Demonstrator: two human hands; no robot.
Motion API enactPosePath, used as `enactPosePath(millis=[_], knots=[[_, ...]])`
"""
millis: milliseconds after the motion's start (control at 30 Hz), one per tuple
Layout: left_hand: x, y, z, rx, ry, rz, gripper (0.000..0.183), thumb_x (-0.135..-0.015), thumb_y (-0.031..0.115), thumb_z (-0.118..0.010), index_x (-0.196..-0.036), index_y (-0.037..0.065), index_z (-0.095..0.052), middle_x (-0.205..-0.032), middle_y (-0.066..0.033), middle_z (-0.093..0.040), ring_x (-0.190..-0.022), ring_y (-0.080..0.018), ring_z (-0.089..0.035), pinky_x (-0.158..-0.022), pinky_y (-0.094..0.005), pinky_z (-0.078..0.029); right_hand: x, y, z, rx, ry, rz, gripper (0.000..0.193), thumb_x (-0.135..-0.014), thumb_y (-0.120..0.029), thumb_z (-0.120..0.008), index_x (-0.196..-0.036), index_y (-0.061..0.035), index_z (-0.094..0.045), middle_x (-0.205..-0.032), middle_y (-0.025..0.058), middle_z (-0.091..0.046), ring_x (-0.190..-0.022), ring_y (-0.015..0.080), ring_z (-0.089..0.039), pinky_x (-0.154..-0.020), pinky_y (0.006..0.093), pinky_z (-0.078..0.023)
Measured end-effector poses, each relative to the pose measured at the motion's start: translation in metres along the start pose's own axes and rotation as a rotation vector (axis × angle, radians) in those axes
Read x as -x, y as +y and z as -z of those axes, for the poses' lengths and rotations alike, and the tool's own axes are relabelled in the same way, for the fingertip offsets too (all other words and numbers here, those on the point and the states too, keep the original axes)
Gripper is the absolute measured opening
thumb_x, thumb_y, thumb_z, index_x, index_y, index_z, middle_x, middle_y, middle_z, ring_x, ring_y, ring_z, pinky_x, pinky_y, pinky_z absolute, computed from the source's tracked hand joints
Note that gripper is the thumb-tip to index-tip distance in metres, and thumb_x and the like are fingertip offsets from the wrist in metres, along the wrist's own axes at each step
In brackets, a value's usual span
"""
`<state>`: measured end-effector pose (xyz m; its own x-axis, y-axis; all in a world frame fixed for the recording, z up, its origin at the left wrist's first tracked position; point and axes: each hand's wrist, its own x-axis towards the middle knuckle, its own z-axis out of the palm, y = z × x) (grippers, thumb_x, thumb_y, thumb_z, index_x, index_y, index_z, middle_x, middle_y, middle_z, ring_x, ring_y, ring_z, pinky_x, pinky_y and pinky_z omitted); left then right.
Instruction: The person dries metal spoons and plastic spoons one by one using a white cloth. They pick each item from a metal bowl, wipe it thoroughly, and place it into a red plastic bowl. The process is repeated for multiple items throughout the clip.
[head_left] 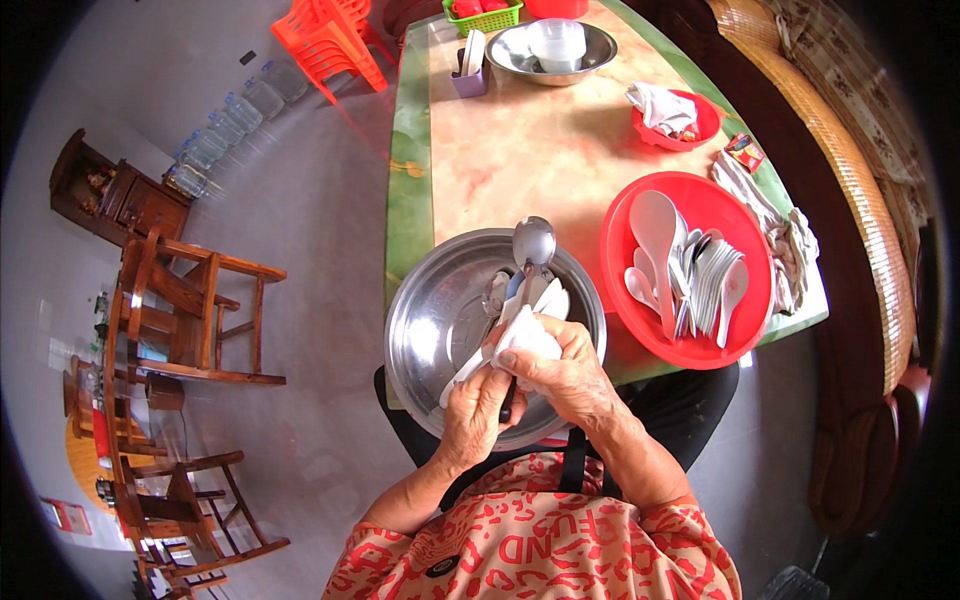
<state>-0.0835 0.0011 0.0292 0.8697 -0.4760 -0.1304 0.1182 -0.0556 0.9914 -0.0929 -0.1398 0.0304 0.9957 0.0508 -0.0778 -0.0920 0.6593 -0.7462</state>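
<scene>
Over a wide steel basin (412, 300), I hold a metal serving spoon (535, 241) with its bowl pointing away from me. My left hand (472, 410) is closed around its dark handle, whose end shows below the fingers. A white cloth (532, 340) is wrapped around the spoon's shaft, and my right hand (575, 378) pinches it there. Several white spoons (552, 298) lie inside the basin, partly hidden by my hands. To the right, a round red tray (618, 270) holds a large white rice paddle (656, 225) and a stack of white spoons (712, 275).
A crumpled cloth (790, 250) lies right of the tray. Farther back stand a red basket (712, 118), a steel bowl (500, 55) with clear plastic containers (557, 42), and a purple utensil holder (468, 84). Wooden chairs (205, 320) stand left; a wooden bench (850, 180) lines the right.
</scene>
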Motion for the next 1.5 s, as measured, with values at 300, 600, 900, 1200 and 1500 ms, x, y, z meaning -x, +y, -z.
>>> enactPosePath(millis=[300,600,900,1200,1500], knots=[[-0.034,0.041,0.029,-0.247,0.121,-0.133,0.035,-0.095,0.032,-0.050,-0.099,0.001,-0.065,-0.059,0.0058,-0.042,-0.052,-0.0014,-0.035,-0.046,-0.0174,-0.027,-0.005,-0.013,0.008,0.408,-0.002,-0.078,0.020,-0.078,-0.020,-0.064,-0.081,-0.0004,-0.064,-0.063,-0.0019,-0.057,-0.056,0.0044,-0.050,-0.050,0.0212,-0.040],[-0.064,0.048,0.023,0.189,-0.073,0.044,0.024,-0.090,0.022,-0.061,-0.084,-0.001,-0.065,-0.058,0.0061,-0.043,-0.047,-0.0007,-0.034,-0.041,-0.0165,-0.026,-0.001,-0.002,0.016,0.182,-0.072,-0.184,0.022,-0.074,-0.016,-0.070,-0.088,0.0010,-0.067,-0.076,0.0025,-0.065,-0.067,0.0068,-0.057,-0.064,0.0222,-0.045],[-0.061,0.051,0.029,0.203,0.019,0.032,0.024,-0.090,0.022,-0.060,-0.081,0.001,-0.064,-0.057,0.0053,-0.041,-0.044,-0.0009,-0.030,-0.039,-0.0172,-0.024,0.020,-0.003,0.011,0.301,-0.150,-0.328,0.029,-0.067,-0.019,-0.069,-0.086,0.0023,-0.066,-0.075,0.0077,-0.065,-0.067,0.0130,-0.060,-0.063,0.0238,-0.048],[-0.053,0.041,0.019,0.096,0.060,-0.068,0.023,-0.090,0.022,-0.060,-0.080,0.002,-0.065,-0.058,0.0062,-0.040,-0.046,-0.0004,-0.031,-0.041,-0.0171,-0.025,-0.004,-0.011,-0.005,0.262,0.002,-0.171,0.025,-0.073,-0.018,-0.068,-0.090,0.0008,-0.066,-0.073,0.0011,-0.063,-0.064,0.0058,-0.055,-0.060,0.0215,-0.044],[-0.063,0.047,0.038,0.131,0.147,-0.065,0.025,-0.090,0.023,-0.060,-0.079,0.001,-0.063,-0.057,0.0054,-0.040,-0.044,-0.0012,-0.030,-0.040,-0.0171,-0.024,0.017,-0.015,-0.003,0.534,-0.113,-0.320,0.023,-0.075,-0.017,-0.070,-0.089,0.0007,-0.065,-0.072,0.0027,-0.062,-0.064,0.0078,-0.054,-0.059,0.0246,-0.044]])
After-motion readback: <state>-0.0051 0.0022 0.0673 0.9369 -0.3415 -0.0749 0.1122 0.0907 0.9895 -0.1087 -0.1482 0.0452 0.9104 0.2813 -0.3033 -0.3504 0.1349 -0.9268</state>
